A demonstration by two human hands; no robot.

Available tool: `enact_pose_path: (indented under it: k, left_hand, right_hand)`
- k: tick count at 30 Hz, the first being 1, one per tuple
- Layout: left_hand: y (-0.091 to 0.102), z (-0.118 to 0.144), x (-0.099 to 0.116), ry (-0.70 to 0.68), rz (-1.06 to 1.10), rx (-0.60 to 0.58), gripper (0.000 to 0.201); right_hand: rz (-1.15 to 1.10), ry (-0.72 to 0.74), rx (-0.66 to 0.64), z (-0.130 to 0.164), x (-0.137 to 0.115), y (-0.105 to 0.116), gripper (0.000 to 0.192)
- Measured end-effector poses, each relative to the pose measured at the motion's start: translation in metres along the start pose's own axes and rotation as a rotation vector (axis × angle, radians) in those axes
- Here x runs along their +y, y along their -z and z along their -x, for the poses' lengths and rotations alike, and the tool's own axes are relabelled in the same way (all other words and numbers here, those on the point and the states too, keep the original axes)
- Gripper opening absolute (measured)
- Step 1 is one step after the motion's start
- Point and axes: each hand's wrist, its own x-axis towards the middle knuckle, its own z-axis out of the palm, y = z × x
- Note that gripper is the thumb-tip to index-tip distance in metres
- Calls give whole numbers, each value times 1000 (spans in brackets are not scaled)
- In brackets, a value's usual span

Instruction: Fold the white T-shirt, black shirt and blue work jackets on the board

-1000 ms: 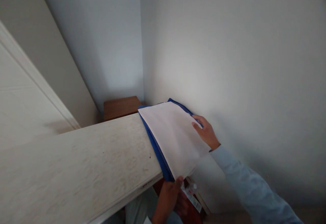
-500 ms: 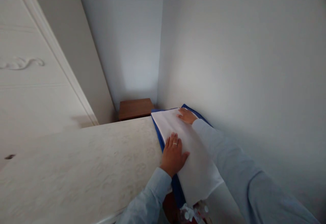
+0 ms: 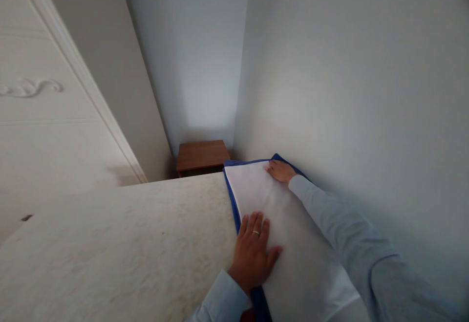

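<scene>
Beside one wall [image 3: 348,92], two hands [image 3: 252,256] [image 3: 282,171] rest on one white sheet [image 3: 300,248]

I have a pale, patterned mattress [image 3: 139,244], with layered blue material [image 3: 234,208] lying along its right side.

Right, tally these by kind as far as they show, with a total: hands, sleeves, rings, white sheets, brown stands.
Left hand and right hand: 2
Left sleeve and right sleeve: 2
Visible ring, on the left hand: 1
White sheet, under the hands: 1
Brown stand: 1
Total: 7
</scene>
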Motion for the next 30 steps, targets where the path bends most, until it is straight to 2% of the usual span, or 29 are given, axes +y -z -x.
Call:
enact_pose_path:
  k: [5, 12, 17, 23, 30]
  left_hand:
    - [4, 2, 3, 13, 51, 32, 57]
    - [11, -3, -2, 109, 234, 181, 26]
    - [16, -5, -2, 156, 271, 254, 24]
    - [15, -4, 1, 147, 236, 283, 23]
    - [7, -2, 1, 156, 194, 290, 24]
  right_hand:
    - [-14, -3, 34, -20, -6, 3, 38]
    - [-56, -7, 83, -25, 26, 11, 32]
    - [-144, -94, 219, -32, 31, 5, 32]
    - [-122, -149, 192, -36, 20, -7, 32]
    - [-69, -140, 168, -39, 13, 2, 33]
